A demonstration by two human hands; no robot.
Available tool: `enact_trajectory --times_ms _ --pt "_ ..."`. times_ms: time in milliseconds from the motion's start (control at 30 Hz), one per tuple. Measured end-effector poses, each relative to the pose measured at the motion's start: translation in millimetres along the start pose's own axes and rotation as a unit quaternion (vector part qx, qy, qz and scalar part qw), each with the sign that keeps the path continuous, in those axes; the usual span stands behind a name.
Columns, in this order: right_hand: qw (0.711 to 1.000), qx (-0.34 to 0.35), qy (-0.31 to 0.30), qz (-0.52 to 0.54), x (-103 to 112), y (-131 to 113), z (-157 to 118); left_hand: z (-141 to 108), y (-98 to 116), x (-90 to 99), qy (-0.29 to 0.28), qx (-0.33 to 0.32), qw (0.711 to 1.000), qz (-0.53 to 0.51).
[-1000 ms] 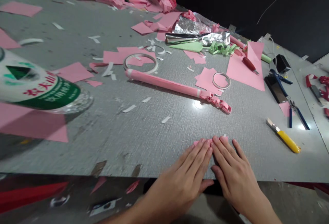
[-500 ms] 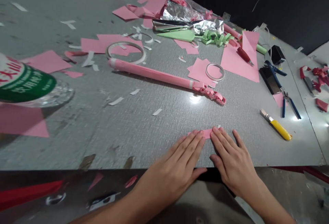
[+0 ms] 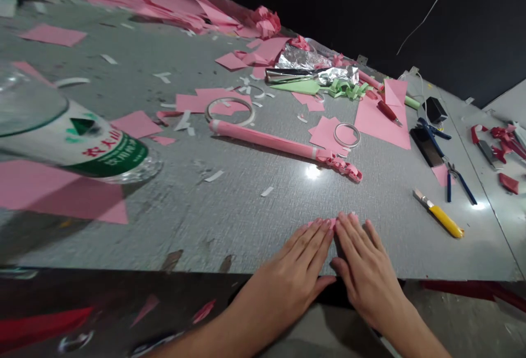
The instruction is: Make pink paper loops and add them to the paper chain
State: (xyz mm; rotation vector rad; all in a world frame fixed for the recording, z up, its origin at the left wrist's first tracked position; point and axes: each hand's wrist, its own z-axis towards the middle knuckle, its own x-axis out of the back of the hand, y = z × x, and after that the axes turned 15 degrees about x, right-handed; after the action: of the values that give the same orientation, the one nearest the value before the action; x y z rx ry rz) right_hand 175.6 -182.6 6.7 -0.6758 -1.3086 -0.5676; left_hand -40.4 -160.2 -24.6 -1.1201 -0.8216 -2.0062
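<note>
My left hand (image 3: pixel 293 259) lies flat on the grey table near its front edge, fingers stretched out over a small strip of pink paper (image 3: pixel 333 224). Close beside it, my right hand (image 3: pixel 365 265) also rests flat, its fingertips on the right part of the same strip. Only slivers of the strip show between and beyond the fingers; the rest is covered. Beyond both hands lies a rolled pink paper tube (image 3: pixel 263 140) with a curled paper chain (image 3: pixel 339 166) at its right end. To the right is a yellow-handled utility knife (image 3: pixel 446 221).
A large water bottle (image 3: pixel 110 149) lies at the left over a pink sheet (image 3: pixel 102 202). Rolls of tape (image 3: pixel 346 135), scraps and crumpled foil (image 3: pixel 302 57) are spread farther back. Pliers (image 3: pixel 462 182), a phone (image 3: pixel 427 147) and a red-handled cutter (image 3: pixel 388 112) are at the right.
My hands have come closer together over the strip, covering more of it. The camera view has tilted up and turned left, bringing more of the bottle and far table into sight.
</note>
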Motion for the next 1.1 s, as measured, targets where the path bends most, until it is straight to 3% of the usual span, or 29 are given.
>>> enact_trajectory --times_ms 100,500,667,800,900,1100 --pt "0.999 0.019 -0.019 0.019 0 0 4 0 -2 0.3 -0.003 0.001 1.0 0.001" --pt "0.999 -0.03 -0.028 0.035 5 12 -15 -3 -17 13.4 0.011 -0.007 1.0 -0.003" --pt "0.999 -0.021 0.01 0.04 0 14 -15 -3 -24 19.8 0.015 -0.019 1.0 -0.006" --pt "0.994 -0.012 0.1 0.045 -2 15 -1 9 -26 9.5 0.04 -0.022 0.998 -0.034" --pt "0.99 -0.037 0.117 0.064 3 20 16 27 -27 1.9 -0.02 -0.011 0.999 -0.043" --pt "0.985 -0.062 0.021 0.159 22 36 36 65 -35 9.5 -0.196 0.046 0.969 -0.143"
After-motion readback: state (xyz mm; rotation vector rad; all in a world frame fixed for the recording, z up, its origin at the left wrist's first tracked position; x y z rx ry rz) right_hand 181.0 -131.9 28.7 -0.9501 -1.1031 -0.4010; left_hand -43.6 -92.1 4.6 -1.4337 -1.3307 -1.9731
